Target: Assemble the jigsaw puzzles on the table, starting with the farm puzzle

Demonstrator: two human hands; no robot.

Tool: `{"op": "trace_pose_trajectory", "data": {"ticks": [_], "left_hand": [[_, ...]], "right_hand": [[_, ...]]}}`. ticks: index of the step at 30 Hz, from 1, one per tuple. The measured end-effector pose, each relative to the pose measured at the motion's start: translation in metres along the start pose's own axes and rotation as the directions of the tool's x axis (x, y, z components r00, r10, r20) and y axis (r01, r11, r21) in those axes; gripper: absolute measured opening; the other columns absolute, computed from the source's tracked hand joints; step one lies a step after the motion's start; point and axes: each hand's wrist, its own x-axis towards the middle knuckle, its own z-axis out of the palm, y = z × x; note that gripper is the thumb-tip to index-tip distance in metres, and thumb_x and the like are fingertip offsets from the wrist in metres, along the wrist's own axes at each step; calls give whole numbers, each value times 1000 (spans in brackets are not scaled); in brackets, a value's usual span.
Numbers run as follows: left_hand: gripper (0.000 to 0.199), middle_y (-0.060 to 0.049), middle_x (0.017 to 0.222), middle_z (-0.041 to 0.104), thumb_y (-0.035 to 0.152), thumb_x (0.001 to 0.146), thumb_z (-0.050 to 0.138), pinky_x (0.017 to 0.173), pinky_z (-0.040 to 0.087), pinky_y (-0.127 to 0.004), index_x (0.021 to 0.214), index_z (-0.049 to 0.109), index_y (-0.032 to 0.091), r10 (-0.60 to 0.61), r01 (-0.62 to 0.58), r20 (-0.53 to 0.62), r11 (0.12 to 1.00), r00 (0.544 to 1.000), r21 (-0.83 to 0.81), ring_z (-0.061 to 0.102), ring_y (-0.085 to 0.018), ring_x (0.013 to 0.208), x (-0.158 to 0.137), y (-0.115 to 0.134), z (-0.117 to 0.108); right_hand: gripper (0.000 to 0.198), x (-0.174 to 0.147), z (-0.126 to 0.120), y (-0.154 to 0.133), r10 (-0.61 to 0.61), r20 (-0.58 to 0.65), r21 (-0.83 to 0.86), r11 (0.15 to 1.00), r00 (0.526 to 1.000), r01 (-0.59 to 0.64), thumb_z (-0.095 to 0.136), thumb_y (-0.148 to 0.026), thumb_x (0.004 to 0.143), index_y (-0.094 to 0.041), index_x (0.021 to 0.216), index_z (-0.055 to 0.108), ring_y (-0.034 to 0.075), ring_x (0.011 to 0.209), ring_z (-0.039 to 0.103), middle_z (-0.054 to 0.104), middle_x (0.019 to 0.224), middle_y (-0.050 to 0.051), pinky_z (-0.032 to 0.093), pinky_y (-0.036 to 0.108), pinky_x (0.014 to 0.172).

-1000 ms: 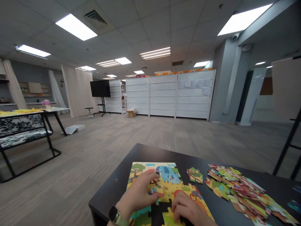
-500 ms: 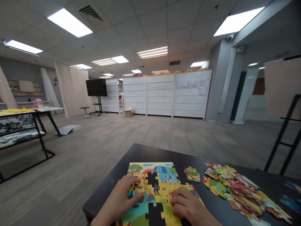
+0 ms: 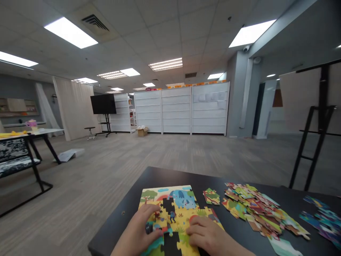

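A partly assembled jigsaw puzzle [image 3: 183, 213] with animals on a yellow ground lies on a black table [image 3: 165, 173]; dark gaps show at its upper middle and lower middle. Over its left side is my left hand [image 3: 141, 227], thumb and fingers on either side of a puzzle piece [image 3: 161, 224] that seems slightly out of line. My right hand [image 3: 207, 233] rests on the puzzle's right part, fingers curled and pressed against it; the fingertips are partly hidden. Just beyond the top right lies a loose green puzzle piece [image 3: 211, 196].
A heap of loose puzzle pieces [image 3: 263, 209] spreads to the right, with darker blue-purple pieces [image 3: 325, 220] farther right. A black easel stand [image 3: 311, 149] rises behind the table. White shelving [image 3: 176, 112] stands across the carpet; another table [image 3: 50, 132] is at the left.
The view has swung a little to the right, so everything sits farther left and more dark pieces show. Beneath my left hand the puzzle piece appears shifted. My right hand stays on the puzzle.
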Motion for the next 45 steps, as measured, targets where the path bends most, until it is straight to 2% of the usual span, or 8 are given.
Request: {"op": "trace_pose_trajectory", "data": {"ticks": [3, 6, 11, 18, 23, 33, 37, 45], "left_hand": [[49, -6, 133, 68, 29, 76, 76, 107, 47, -40, 124, 67, 30, -23, 23, -1, 999, 1000, 41, 59, -33, 127, -1, -4, 1], [50, -10, 133, 69, 40, 79, 73, 101, 52, -42, 127, 66, 28, -102, 108, -59, 988, 993, 109, 63, -35, 122, -1, -13, 2], [56, -12, 137, 66, 44, 81, 68, 104, 50, -44, 133, 63, 23, -166, 183, -152, 977, 974, 108, 62, -35, 124, 4, -34, 8], [57, -10, 117, 72, 43, 76, 73, 67, 57, -33, 127, 59, 22, -203, 124, -216, 937, 955, -328, 70, -22, 75, 8, -39, 15], [54, -6, 95, 72, 64, 73, 77, 75, 55, -32, 99, 61, 20, -288, 112, -212, 798, 934, -592, 70, -22, 82, 28, -30, 10], [40, -5, 99, 77, 44, 87, 67, 88, 53, -34, 119, 70, 20, -24, 71, 140, 938, 990, -339, 70, -22, 93, 85, 3, 18], [41, -9, 131, 64, 29, 88, 61, 112, 36, -42, 128, 67, 23, -31, 43, 91, 990, 995, -131, 53, -27, 126, 79, 16, 25], [62, -9, 130, 64, 29, 72, 74, 112, 36, -44, 132, 62, 22, -214, 204, 46, 966, 976, 156, 54, -31, 123, 44, 30, 34]], "right_hand": [[28, -7, -5, 36, 217, -102, -65, 972, 971, -224, 46, -19, 89, -20, 109, 65, 24, 111, 62, 70, 119, 10, 48, 38, 99], [47, -19, -8, 80, 521, -259, -207, 793, 813, -573, 42, -9, 84, -15, 125, 63, 27, 125, 55, 65, 131, 14, 41, 44, 108], [51, -32, 1, 112, 652, -274, -245, 664, 707, -707, 47, -13, 81, -12, 130, 64, 35, 129, 54, 63, 138, 19, 37, 53, 107], [41, -33, 7, 116, 677, -185, -231, 675, 713, -701, 46, -24, 90, -14, 122, 69, 31, 117, 62, 70, 128, 15, 43, 45, 102], [41, -35, 10, 123, 676, -176, -204, 686, 716, -698, 45, -26, 92, -14, 123, 69, 32, 118, 61, 69, 129, 16, 44, 45, 102], [43, -38, 13, 127, 662, -189, -200, 697, 725, -688, 43, -25, 92, -13, 123, 70, 33, 119, 61, 69, 129, 16, 46, 48, 102], [43, -39, 12, 126, 658, -194, -205, 698, 727, -686, 42, -26, 94, -15, 124, 70, 32, 121, 60, 69, 130, 15, 46, 48, 104], [42, -41, 19, 131, 657, -225, -179, 698, 720, -693, 45, -26, 92, -15, 122, 71, 34, 119, 61, 69, 129, 16, 46, 50, 102]]}}
